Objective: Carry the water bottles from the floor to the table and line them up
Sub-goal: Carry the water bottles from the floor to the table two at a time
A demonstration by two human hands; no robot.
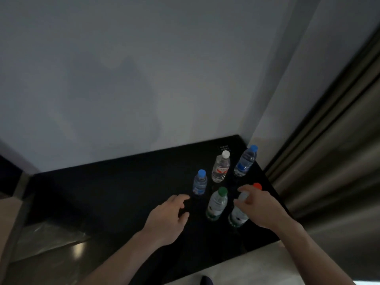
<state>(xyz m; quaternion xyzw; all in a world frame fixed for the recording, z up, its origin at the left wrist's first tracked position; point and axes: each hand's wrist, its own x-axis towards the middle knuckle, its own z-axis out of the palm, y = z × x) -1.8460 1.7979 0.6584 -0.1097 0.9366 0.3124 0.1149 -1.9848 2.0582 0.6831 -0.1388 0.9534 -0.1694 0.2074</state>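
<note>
Several water bottles stand upright on a black surface (123, 182) in a wall corner. A small blue-capped bottle (199, 185) stands leftmost. Behind are a white-capped bottle with a red label (221, 167) and a blue-capped bottle with a blue label (245, 161). A green-capped bottle (217, 204) stands in front. My right hand (261, 206) pinches the top of a clear bottle (238, 217) and hides most of a red-capped bottle (257, 186). My left hand (168, 219) hovers open, holding nothing, left of the green-capped bottle, with its fingertips near the small blue-capped one.
A pale wall (144, 79) rises behind the black surface. Grey-brown curtains (339, 151) hang close along its right edge. A light floor strip (246, 264) shows below its front edge, and a glossy lower ledge (51, 239) lies at the left.
</note>
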